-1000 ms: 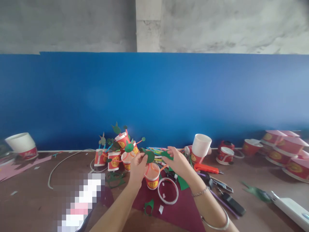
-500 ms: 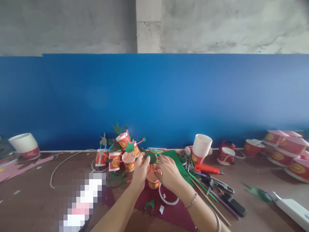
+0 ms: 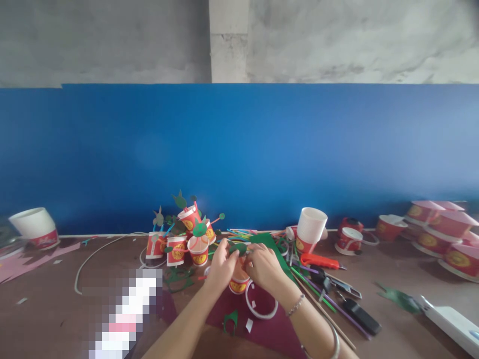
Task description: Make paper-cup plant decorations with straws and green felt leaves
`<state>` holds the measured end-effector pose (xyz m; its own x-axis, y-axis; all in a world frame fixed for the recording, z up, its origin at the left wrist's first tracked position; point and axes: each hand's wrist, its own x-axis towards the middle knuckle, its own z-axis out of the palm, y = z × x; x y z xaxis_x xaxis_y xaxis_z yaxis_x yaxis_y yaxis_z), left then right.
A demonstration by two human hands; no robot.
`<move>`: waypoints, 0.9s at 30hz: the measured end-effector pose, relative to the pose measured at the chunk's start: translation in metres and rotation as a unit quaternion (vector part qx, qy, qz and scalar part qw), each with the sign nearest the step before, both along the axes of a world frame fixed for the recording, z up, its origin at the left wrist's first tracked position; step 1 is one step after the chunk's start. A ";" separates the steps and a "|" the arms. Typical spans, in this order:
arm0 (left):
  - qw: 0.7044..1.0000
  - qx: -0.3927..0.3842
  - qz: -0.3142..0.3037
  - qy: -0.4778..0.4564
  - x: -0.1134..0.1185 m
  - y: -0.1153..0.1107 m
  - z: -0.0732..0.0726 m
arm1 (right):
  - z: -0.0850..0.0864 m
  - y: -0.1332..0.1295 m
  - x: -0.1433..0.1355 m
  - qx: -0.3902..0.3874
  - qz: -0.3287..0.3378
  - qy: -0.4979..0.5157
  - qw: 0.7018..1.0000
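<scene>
My left hand (image 3: 220, 269) is closed, its thumb and fingers pinching a dark green paper cutout (image 3: 237, 248). From the other side my right hand (image 3: 264, 265) reaches in with bent fingers at the cutout's right edge; what its fingertips grip is hidden. Just below both hands stands a small red paper cup (image 3: 238, 286) with a yellow emblem, its rim partly covered by the fingers. A white ring (image 3: 275, 311) lies beside the cup on a maroon sheet (image 3: 262, 333). Nearer to me is a green paper scrap (image 3: 230, 322) with a hole in it.
Red cups with green paper figures (image 3: 198, 249) cluster at the left. To the right lie a green sheet (image 3: 275, 247), an orange cutter (image 3: 320, 261), straws, keys (image 3: 322, 276) and scissors (image 3: 430, 304). White cups (image 3: 312, 224) and stacked red cups (image 3: 456, 229) stand farther back.
The green cutout has tipped flatter and moved slightly right between my hands. Both hands have shifted a little, staying over the red cup. The whole view has drifted slightly.
</scene>
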<state>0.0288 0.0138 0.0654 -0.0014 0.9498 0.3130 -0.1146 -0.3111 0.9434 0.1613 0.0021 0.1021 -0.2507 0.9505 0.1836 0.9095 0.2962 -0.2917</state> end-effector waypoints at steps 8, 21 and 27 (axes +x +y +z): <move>0.991 0.070 -0.044 0.104 -0.005 -0.003 0.007 | -0.002 0.001 0.000 -0.007 0.005 -0.022 1.000; 0.990 0.049 -0.054 0.121 -0.010 -0.006 0.010 | 0.014 -0.017 0.006 -0.058 0.098 -0.031 0.993; 0.990 0.036 -0.066 0.118 -0.012 -0.005 0.013 | 0.012 -0.011 0.003 -0.030 0.067 -0.040 0.997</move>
<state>0.0168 0.0083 0.0788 0.2020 0.9122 0.3564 0.0632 -0.3753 0.9247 0.1646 -0.0091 0.1142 -0.3875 0.9162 0.1018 0.8839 0.4007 -0.2413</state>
